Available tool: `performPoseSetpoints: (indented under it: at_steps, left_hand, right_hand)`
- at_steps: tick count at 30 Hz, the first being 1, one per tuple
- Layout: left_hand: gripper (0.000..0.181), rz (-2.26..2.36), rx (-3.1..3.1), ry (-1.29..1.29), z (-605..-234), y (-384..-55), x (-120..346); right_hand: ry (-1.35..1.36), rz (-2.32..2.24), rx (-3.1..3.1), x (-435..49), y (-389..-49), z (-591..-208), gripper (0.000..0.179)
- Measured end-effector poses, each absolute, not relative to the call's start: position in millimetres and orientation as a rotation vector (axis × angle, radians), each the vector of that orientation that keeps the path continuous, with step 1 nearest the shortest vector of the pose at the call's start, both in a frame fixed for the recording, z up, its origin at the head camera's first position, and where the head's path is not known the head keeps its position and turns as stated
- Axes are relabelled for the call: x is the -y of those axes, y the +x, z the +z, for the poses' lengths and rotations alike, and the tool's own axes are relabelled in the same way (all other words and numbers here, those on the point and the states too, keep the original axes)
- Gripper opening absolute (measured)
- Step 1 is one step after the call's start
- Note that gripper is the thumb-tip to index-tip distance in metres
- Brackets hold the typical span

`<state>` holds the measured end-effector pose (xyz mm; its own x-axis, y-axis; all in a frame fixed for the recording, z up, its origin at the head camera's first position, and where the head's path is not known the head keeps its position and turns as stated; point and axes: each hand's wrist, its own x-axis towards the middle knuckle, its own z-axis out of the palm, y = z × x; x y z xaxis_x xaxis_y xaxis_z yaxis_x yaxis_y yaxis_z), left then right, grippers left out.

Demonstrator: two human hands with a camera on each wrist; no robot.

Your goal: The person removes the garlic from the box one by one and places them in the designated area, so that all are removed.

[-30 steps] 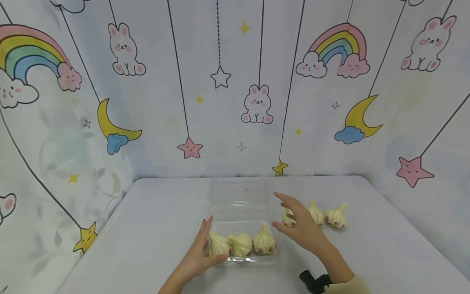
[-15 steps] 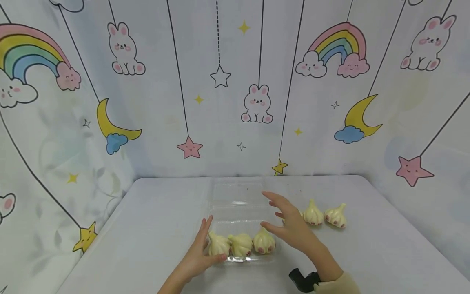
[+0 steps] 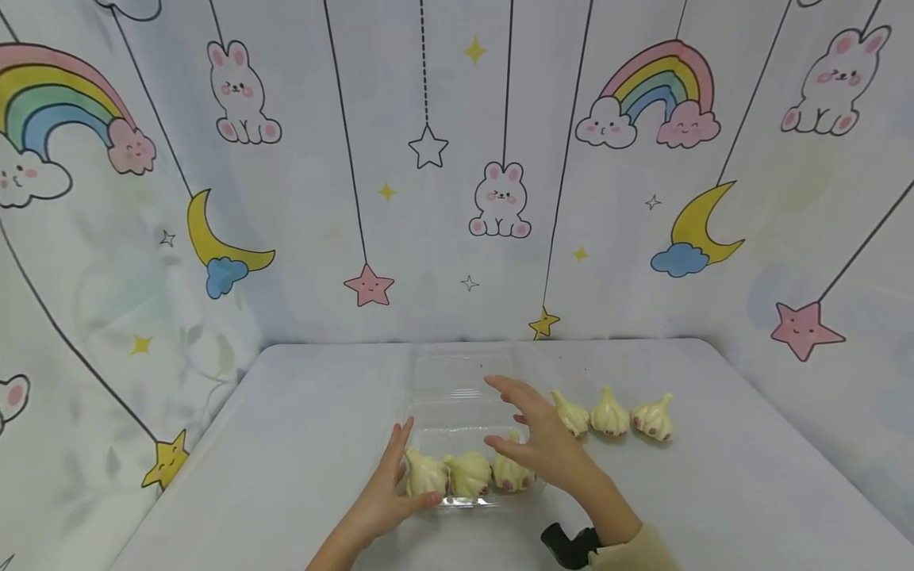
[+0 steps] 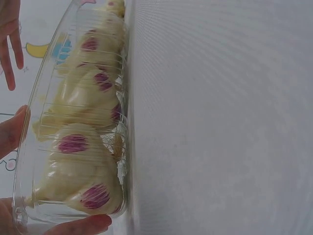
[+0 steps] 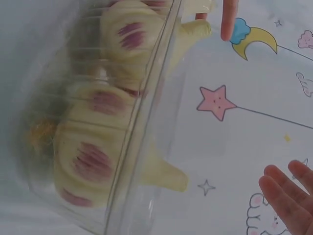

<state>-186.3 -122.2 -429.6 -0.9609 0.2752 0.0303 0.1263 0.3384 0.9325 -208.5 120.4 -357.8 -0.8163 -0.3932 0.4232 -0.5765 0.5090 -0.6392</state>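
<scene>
In the head view, a clear plastic clamshell box (image 3: 464,503) lies with its lid (image 3: 464,373) folded back. Three garlic bulbs (image 3: 468,476) sit in a row along its front. My left hand (image 3: 385,485) rests against the left end of the box, fingers extended along the side and thumb across the front rim. In the left wrist view its fingertip (image 4: 98,223) touches the lower wall. Above the box's right end my right hand (image 3: 546,444) hovers with fingers spread and nothing in them, partly hiding the rightmost garlic bulb (image 5: 93,147).
Right of the box, three more garlic bulbs (image 3: 609,414) stand in a row on the white table (image 3: 321,420). A black strap-like piece (image 3: 570,546) is at my right wrist. Behind the table hangs a cloth (image 3: 314,159) printed with rabbits, stars and rainbows.
My right hand has moved left, from beside the loose garlic bulbs to over the right end of the box, uncovering the nearest loose bulb. My left hand has stayed put.
</scene>
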Motion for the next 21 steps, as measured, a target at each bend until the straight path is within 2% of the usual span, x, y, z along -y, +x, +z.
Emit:
performPoseSetpoints:
  at_steps: [21]
  left_hand:
    - [0.106, 1.721, -2.457, 0.407, -429, -186, 122]
  right_hand:
    - [1.040, 1.254, 2.561, -84, -214, -372, 0.070]
